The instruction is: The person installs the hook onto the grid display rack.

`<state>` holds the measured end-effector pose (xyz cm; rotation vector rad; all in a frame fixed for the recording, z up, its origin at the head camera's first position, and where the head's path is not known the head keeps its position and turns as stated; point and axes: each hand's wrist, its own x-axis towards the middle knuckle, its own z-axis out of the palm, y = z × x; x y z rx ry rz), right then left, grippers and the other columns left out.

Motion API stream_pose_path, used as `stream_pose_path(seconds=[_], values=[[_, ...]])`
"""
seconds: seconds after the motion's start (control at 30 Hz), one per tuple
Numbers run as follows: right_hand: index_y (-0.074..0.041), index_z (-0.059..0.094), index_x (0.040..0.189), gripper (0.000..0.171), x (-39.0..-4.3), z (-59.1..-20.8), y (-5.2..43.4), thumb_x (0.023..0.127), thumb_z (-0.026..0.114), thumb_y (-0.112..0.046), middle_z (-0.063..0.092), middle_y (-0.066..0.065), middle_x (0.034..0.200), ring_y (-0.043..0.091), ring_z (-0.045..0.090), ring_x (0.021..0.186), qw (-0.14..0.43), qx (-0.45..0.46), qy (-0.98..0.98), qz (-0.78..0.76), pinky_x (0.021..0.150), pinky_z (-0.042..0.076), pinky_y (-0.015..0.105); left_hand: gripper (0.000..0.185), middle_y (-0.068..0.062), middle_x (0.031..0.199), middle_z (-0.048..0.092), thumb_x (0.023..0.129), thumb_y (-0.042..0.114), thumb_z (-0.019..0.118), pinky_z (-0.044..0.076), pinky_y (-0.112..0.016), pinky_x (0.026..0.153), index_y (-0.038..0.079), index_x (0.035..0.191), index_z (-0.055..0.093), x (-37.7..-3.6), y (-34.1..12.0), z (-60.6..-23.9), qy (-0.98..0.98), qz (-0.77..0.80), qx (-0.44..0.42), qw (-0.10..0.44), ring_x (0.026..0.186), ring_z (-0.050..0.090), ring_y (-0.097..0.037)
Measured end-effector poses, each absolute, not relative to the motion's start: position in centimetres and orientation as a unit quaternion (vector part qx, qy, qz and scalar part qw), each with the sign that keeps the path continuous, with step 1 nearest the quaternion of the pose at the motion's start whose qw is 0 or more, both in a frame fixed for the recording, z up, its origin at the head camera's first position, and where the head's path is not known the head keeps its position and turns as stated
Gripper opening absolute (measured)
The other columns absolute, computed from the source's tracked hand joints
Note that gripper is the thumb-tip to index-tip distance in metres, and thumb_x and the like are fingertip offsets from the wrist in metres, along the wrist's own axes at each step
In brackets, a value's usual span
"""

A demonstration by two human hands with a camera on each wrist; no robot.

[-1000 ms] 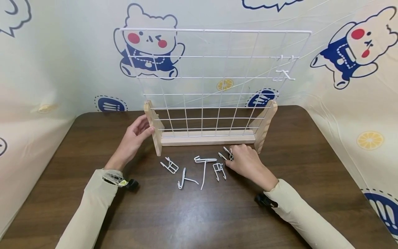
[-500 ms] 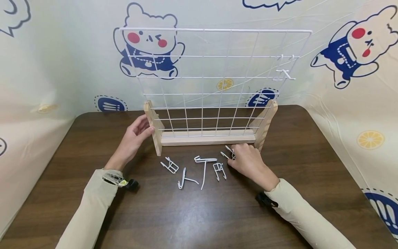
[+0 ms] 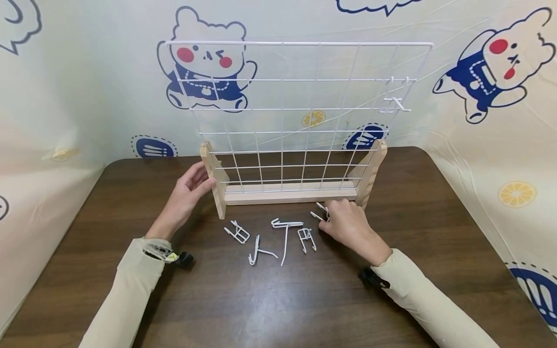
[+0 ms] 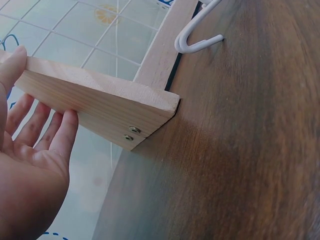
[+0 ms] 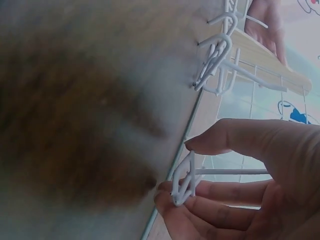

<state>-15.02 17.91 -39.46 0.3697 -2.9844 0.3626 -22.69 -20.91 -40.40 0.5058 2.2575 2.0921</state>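
On the dark wooden table (image 3: pixel 278 299), just in front of the right foot of the stand, lies the white wire hook (image 3: pixel 320 212) that our right hand (image 3: pixel 348 227) is taking up: the wrist view shows the thumb and fingertips (image 5: pixel 172 200) curled in and pinching the hook's looped end, which looks barely off the wood, if at all. Our left hand (image 3: pixel 187 195) is flat and relaxed, its straight fingers laid against the outer face of the stand's left wooden foot (image 4: pixel 100 107), steadying it and holding nothing. We judge the step in hand to be the pick-up of one more hook for the white wire grid (image 3: pixel 300 111) that stands upright in the wooden base (image 3: pixel 289 192); one hook (image 3: pixel 395 100) already hangs near the grid's upper right corner. The next move calls for a firm pinch, a lift up to the panel, and turning the hook so its bent ends catch over a horizontal wire. Four other hooks (image 3: pixel 278 237) lie loose in a row to the left of our right hand.
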Motion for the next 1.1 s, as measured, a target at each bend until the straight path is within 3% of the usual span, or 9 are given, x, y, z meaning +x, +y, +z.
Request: stream_pose_path(seconds=[0.3, 0.47, 0.7, 0.87, 1.1], values=[[-0.009, 0.063, 0.078, 0.016, -14.9, -37.8, 18.1, 0.077, 0.077, -0.017, 0.051, -0.003, 0.056, 0.018, 0.049, 0.051, 0.074, 0.132, -0.971, 0.187, 0.044, 0.041, 0.033, 0.052, -0.019, 0.147, 0.046, 0.099, 0.010, 0.061, 0.042, -0.016, 0.102, 0.010, 0.148, 0.043, -22.7, -20.9, -40.4, 0.718, 0.675, 0.167, 0.010, 0.135, 0.043, -0.025], [-0.006, 0.070, 0.091, 0.018, -14.8, -36.7, 18.4, 0.077, 0.076, -0.015, 0.065, 0.001, 0.066, 0.017, 0.059, 0.058, 0.104, 0.146, -0.951, 0.253, 0.050, 0.047, 0.034, 0.052, -0.018, 0.147, 0.047, 0.099, 0.010, 0.061, 0.042, -0.016, 0.102, 0.010, 0.148, 0.043, -22.7, -20.9, -40.4, 0.721, 0.673, 0.166, 0.009, 0.134, 0.044, -0.022], [-0.001, 0.074, 0.099, 0.021, -14.7, -35.8, 18.8, 0.080, 0.079, -0.007, 0.074, 0.011, 0.092, 0.015, 0.071, 0.078, 0.056, 0.147, -0.874, 0.459, 0.070, 0.059, 0.030, 0.050, -0.016, 0.145, 0.049, 0.099, 0.009, 0.061, 0.043, -0.017, 0.102, 0.010, 0.147, 0.045, -22.8, -21.0, -40.8, 0.715, 0.679, 0.169, 0.006, 0.132, 0.046, -0.019], [-0.001, 0.074, 0.099, 0.021, -14.7, -35.3, 18.9, 0.080, 0.080, -0.007, 0.074, 0.010, 0.092, 0.014, 0.069, 0.079, 0.052, 0.145, -0.854, 0.496, 0.071, 0.058, 0.025, 0.050, -0.015, 0.145, 0.049, 0.099, 0.007, 0.060, 0.043, -0.018, 0.102, 0.010, 0.146, 0.045, -22.9, -21.0, -40.8, 0.710, 0.682, 0.173, 0.005, 0.132, 0.046, -0.019], [0.007, 0.068, 0.105, 0.023, -14.4, -34.7, 19.1, 0.085, 0.077, -0.003, 0.072, 0.019, 0.091, 0.022, 0.070, 0.068, -0.026, 0.152, -0.803, 0.575, 0.060, 0.060, 0.037, 0.049, -0.014, 0.143, 0.050, 0.099, 0.008, 0.060, 0.043, -0.018, 0.102, 0.009, 0.146, 0.045, -22.9, -21.0, -40.7, 0.709, 0.683, 0.173, 0.005, 0.132, 0.046, -0.021]])
